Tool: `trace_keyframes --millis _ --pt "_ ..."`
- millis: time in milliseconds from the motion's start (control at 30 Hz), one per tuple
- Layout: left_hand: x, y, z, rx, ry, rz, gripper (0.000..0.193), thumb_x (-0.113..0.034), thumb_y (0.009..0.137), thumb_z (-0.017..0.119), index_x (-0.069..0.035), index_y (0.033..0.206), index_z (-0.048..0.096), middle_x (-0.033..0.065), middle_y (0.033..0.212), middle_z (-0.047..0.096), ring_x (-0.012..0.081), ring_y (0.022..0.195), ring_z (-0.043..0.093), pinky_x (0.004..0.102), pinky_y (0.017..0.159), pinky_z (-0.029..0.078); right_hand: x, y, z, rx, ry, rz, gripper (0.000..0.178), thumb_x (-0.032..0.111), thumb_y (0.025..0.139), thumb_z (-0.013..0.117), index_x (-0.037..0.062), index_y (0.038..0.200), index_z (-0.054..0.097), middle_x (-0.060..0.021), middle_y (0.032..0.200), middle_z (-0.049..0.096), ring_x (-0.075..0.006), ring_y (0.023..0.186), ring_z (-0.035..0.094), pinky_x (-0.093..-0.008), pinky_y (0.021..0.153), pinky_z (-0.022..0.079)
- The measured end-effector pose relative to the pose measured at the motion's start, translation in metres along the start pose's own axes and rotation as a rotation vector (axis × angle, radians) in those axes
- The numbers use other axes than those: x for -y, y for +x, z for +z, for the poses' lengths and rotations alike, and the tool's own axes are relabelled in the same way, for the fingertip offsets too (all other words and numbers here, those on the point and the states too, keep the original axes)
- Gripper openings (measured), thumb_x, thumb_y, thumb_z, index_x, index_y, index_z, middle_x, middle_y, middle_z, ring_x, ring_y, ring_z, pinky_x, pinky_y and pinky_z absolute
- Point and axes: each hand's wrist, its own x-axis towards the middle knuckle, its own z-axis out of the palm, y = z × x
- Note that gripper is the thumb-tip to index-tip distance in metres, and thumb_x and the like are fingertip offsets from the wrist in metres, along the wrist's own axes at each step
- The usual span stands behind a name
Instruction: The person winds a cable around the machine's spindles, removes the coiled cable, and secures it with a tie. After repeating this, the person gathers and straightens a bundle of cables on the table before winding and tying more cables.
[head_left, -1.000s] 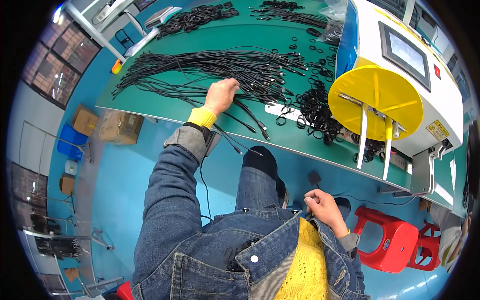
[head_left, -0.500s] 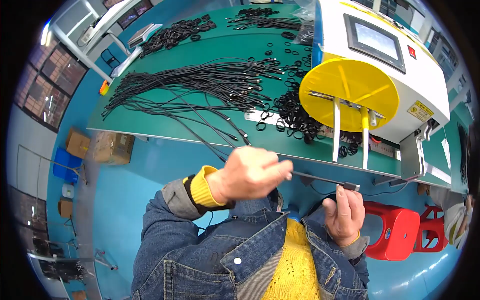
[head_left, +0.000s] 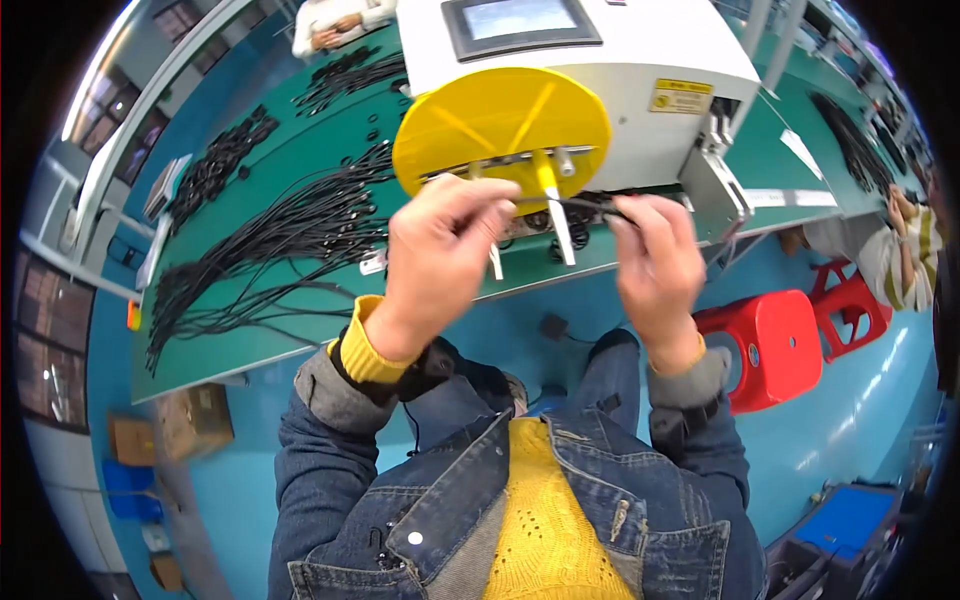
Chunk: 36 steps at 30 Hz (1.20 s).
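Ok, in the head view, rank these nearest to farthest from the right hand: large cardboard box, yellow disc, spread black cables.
1. Yellow disc: ahead, slightly left
2. Spread black cables: left, on the table
3. Large cardboard box: far left, on the floor

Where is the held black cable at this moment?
In the head view, above and right of centre, the black cable runs between the left hand and the right hand, in front of the yellow disc.
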Motion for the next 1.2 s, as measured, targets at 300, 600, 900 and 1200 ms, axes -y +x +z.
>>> trace_keyframes --millis 300,600,900,1200 --pt "0.055 0.001 0.004 -0.131 -0.175 -0.150 0.012 -0.004 0.082 0.062 0.002 0.091 0.065 0.0004 0.074 0.059 0.0044 0.063 0.049 0.0186 0.057 0.041 -0.020 -0.007 0.061 0.066 0.566 0.743 0.009 0.005 0.078 0.065 -0.0019 0.084 0.063 -0.0056 0.066 0.061 -0.0089 0.060 0.057 -0.0238 0.055 0.046" --pt "0.066 0.000 0.006 -0.172 -0.150 -0.159 0.014 -0.006 0.082 0.063 0.003 0.092 0.066 0.0015 0.073 0.063 0.0042 0.064 0.053 0.0189 0.058 0.043 -0.040 -0.016 0.069 0.000 -0.048 0.338 0.014 0.013 0.079 0.065 -0.0007 0.078 0.063 -0.0031 0.067 0.063 -0.0080 0.054 0.056 -0.0237 0.051 0.045" --pt "0.070 -0.004 0.001 -0.198 -0.232 -0.189 0.015 -0.006 0.082 0.063 0.004 0.093 0.066 0.0002 0.070 0.063 0.0054 0.060 0.053 0.0204 0.056 0.044 -0.044 -0.081 0.010 0.166 0.181 0.854 0.015 0.014 0.083 0.059 0.0000 0.080 0.062 -0.0009 0.065 0.060 -0.0055 0.054 0.054 -0.0207 0.048 0.044" --pt "0.048 -0.019 -0.010 -0.214 0.198 0.108 0.016 -0.006 0.080 0.065 0.001 0.094 0.066 0.0069 0.068 0.059 0.0125 0.057 0.053 0.0236 0.052 0.042 -0.024 -0.098 -0.002 0.221 0.344 0.926 0.014 0.013 0.084 0.058 0.0010 0.079 0.061 -0.0001 0.065 0.058 -0.0053 0.053 0.052 -0.0196 0.047 0.043"
